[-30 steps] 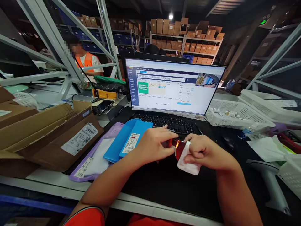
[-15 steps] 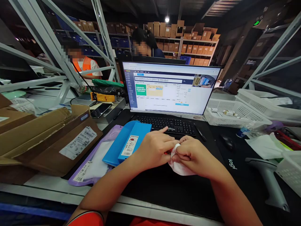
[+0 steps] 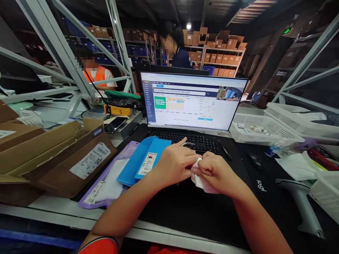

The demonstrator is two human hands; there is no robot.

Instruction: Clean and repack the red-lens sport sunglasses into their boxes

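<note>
1. I'm watching through the worn camera; clock directions run from the centre of my view.
2. At five o'clock is a white cloth [image 3: 202, 182], bunched where the two hands meet, its lower part hanging loose above the black desk mat [image 3: 180, 215].
3. The right hand [image 3: 215, 172], at four o'clock, is tightly curled, thumb and fingers pinching that cloth.
4. The left hand [image 3: 176, 162], near six o'clock, is half curled with one finger lifted; its fingertips meet the cloth, but I cannot tell what they grip.
5. Towards seven to eight o'clock lies a labelled blue case [image 3: 136, 162], overlapping a purple-edged pouch [image 3: 113, 180] at eight; neither is in the fingers.
6. Between eight and nine o'clock, a cardboard carton [image 3: 66, 167] stands with its flaps raised.
7. At four o'clock, farther out, a handheld scanner [image 3: 299, 204] lies out of use.
8. How far along: I judge the carton opened, the case laid out and the handwork with the cloth underway. The cloth is not yet put down; anything inside it is hidden, so I cannot say how much remains.
</note>
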